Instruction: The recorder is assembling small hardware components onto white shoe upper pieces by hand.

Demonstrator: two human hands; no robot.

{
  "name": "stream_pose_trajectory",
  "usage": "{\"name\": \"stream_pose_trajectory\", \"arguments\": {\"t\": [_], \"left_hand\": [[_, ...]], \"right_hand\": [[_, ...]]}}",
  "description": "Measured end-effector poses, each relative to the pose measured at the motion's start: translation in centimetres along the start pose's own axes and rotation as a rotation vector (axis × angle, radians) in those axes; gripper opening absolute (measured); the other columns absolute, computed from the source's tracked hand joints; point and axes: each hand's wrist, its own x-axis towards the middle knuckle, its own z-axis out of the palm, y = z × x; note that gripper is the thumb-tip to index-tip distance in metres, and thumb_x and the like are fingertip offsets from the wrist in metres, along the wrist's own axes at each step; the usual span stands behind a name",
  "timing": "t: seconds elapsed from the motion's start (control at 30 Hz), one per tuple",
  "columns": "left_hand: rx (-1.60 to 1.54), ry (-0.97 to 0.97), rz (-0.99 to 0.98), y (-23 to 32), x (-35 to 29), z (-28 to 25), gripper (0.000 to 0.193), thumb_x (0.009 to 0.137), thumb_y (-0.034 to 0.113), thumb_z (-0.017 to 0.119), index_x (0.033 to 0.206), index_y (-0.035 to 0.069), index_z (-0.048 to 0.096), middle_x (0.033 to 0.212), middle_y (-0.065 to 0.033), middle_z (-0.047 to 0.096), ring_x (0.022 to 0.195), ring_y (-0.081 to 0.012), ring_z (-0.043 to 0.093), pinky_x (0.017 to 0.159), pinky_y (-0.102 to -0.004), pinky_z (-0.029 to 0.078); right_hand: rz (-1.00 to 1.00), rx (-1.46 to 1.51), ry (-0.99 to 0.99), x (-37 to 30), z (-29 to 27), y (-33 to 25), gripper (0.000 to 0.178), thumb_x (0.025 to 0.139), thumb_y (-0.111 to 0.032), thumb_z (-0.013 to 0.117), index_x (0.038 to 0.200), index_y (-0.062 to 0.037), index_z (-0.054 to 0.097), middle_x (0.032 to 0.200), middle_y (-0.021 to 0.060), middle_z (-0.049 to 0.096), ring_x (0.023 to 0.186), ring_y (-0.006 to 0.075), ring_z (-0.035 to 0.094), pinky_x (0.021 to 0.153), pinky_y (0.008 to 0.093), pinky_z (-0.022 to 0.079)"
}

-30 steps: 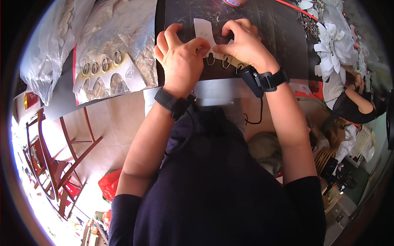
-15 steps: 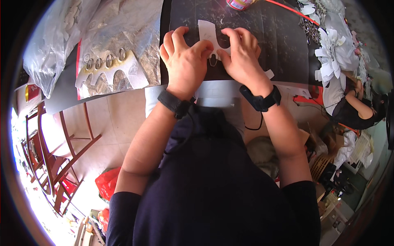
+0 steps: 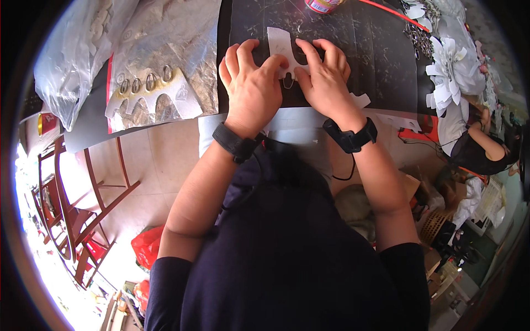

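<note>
A white cut-out piece [image 3: 280,45], stiff like felt or card, lies on the dark tabletop between my hands. At its near edge, a small metal loop [image 3: 287,81] pokes out. My left hand [image 3: 251,83] presses the left side of the piece with thumb and finger, its other fingers curled. From the right, the thumb of my right hand [image 3: 326,77] bears on the piece by the loop, the other fingers bent over the table. Where the loop meets the piece is partly covered by my fingertips. To the left lies a similar scalloped white piece [image 3: 185,102] with several metal loops along a yellowish, glue-like strip.
A pink-labelled can [image 3: 322,5] and a red tube [image 3: 386,14] are at the far edge. Clear plastic bags [image 3: 69,71] lie far left. White cut pieces [image 3: 444,66] and metal loops [image 3: 418,41] heap at right. Another person [image 3: 483,146] sits beyond. A wooden chair [image 3: 66,204] stands lower left.
My hands stay on the white piece with only slight finger shifts; the left hand sits a touch lower. The whole view has drifted slightly rightward.
</note>
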Motion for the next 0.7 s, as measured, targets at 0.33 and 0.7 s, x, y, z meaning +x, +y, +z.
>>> {"name": "stream_pose_trajectory", "arguments": {"t": [0.33,0.7], "left_hand": [[0.052,0.112,-0.052,1.0,-0.4,-0.6,0.015,0.073,0.010,0.065,0.087,0.007,0.062,0.120,-0.0106,0.046,0.116,-0.0355,0.036,0.099,-0.0460,0.025],[-0.818,-0.064,-0.308,2.0,0.3,-1.4,0.012,0.078,0.001,0.063,0.085,0.002,0.053,0.077,-0.0083,0.058,0.063,-0.0127,0.058,0.056,-0.0241,0.045]], "right_hand": [[-0.019,0.061,0.043,-0.2,-0.4,0.0,0.041,0.078,-0.013,0.060,0.118,-0.0177,0.054,0.118,0.0121,0.046,0.116,0.0315,0.033,0.096,0.0454,0.025],[0.039,0.553,0.058,0.4,-5.1,-1.2,0.016,0.077,-0.008,0.066,0.092,-0.0045,0.061,0.089,0.0102,0.058,0.082,0.0198,0.059,0.071,0.0304,0.044]]}}
